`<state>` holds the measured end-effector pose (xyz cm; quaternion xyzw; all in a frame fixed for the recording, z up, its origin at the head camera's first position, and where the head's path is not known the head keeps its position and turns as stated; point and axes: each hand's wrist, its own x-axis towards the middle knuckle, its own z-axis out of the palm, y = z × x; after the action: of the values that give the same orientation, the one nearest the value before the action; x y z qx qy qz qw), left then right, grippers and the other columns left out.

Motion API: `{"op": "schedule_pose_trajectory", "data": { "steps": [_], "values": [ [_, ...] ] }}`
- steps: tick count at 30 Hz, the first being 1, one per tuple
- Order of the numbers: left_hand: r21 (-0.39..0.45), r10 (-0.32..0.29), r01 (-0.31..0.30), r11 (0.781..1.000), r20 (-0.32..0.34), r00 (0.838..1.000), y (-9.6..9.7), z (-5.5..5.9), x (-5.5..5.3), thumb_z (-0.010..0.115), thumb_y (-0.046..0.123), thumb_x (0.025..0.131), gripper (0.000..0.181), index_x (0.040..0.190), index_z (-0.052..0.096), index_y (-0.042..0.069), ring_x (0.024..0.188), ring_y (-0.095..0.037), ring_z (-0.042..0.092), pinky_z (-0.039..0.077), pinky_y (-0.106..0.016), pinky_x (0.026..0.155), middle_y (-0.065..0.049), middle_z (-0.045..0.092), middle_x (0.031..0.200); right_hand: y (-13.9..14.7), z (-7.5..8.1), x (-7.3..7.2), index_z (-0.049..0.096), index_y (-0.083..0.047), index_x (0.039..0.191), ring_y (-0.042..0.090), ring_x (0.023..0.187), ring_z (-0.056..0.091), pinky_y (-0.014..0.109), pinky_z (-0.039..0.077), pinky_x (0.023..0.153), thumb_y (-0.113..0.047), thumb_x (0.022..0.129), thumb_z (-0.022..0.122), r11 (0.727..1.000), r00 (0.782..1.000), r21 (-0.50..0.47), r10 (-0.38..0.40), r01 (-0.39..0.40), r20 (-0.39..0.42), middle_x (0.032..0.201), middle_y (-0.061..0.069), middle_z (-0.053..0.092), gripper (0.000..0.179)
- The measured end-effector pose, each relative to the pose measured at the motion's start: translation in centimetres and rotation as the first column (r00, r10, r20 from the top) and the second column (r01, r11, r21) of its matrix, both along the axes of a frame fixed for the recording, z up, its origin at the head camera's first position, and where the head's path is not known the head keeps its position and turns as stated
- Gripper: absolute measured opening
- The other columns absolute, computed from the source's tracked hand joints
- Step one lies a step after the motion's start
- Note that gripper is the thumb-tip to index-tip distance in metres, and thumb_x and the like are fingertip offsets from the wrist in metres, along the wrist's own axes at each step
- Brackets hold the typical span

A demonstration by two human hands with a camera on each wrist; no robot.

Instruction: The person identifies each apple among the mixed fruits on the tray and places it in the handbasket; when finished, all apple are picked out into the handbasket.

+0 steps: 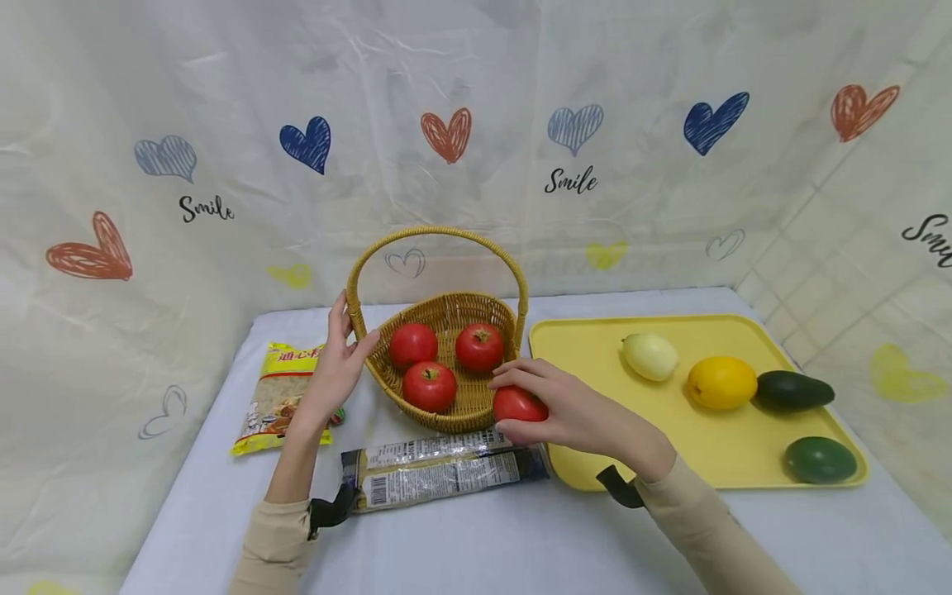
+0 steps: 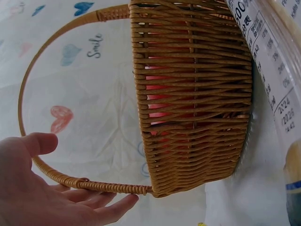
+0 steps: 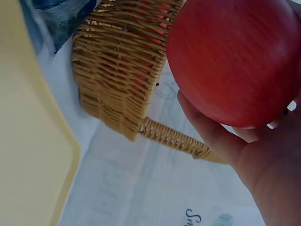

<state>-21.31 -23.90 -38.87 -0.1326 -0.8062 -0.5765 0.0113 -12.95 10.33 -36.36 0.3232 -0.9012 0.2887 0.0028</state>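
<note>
My right hand (image 1: pixel 568 411) grips a red apple (image 1: pixel 519 404) by the front right rim of a wicker basket (image 1: pixel 476 411). In the right wrist view the apple (image 3: pixel 235 61) is held up beside the basket's woven side (image 3: pixel 117 70). Three more red apples (image 1: pixel 429 387) lie inside the basket. At the basket's left side, my left hand (image 1: pixel 338 364) touches the base of the arched handle (image 1: pixel 439 231). The left wrist view has its fingers (image 2: pixel 110 212) stretched along the handle and its thumb apart from it.
A yellow tray (image 1: pixel 595 471) on the right holds a pale yellow fruit (image 1: pixel 650 357), an orange-yellow fruit (image 1: pixel 721 383), a dark green avocado-like fruit (image 1: pixel 794 390) and a rounder green one (image 1: pixel 821 460). A long printed packet (image 1: pixel 446 475) lies before the basket. A yellow pasta bag (image 1: pixel 278 397) lies left.
</note>
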Motion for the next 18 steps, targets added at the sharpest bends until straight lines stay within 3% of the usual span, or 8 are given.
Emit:
{"op": "schedule_pose_trajectory", "data": {
  "steps": [6, 13, 18],
  "values": [
    [0.003, 0.006, -0.006, 1.000, 0.003, 1.000, -0.2, -0.4, 0.1, 0.052, 0.029, 0.108, 0.084, 0.166, -0.008, 0.027, 0.162, -0.026, 0.011, 0.022, -0.061, 0.127, -0.013, 0.012, 0.173, -2.4, -0.5, -2.2, 0.067, -0.024, 0.127, 0.020, 0.125, 0.058, 0.031, 0.061, 0.088, -0.046, 0.091, 0.076, 1.000, 1.000, -0.022, -0.007, 0.006, -0.018, 0.141, -0.003, 0.057, 0.043],
    [-0.005, 0.001, -0.001, 1.000, 0.006, 1.000, -0.2, -0.7, 0.4, 0.052, 0.026, 0.108, 0.084, 0.166, -0.009, 0.025, 0.162, -0.028, 0.010, 0.022, -0.062, 0.127, -0.015, 0.012, 0.173, -4.7, -2.0, -3.9, 0.069, -0.018, 0.125, 0.025, 0.130, 0.054, 0.035, 0.062, 0.089, -0.043, 0.089, 0.078, 0.998, 0.991, -0.037, -0.059, 0.055, -0.122, 0.141, 0.005, 0.056, 0.044],
    [-0.022, 0.006, -0.006, 1.000, -0.018, 1.000, 0.0, -0.3, 0.0, 0.052, 0.032, 0.108, 0.084, 0.166, -0.008, 0.027, 0.162, -0.028, 0.011, 0.023, -0.062, 0.127, -0.014, 0.012, 0.173, -5.6, -2.4, -4.9, 0.069, -0.016, 0.123, 0.025, 0.126, 0.055, 0.036, 0.063, 0.086, -0.040, 0.090, 0.078, 0.994, 0.976, -0.051, -0.101, 0.093, -0.193, 0.136, 0.008, 0.058, 0.042]
  ]
}}
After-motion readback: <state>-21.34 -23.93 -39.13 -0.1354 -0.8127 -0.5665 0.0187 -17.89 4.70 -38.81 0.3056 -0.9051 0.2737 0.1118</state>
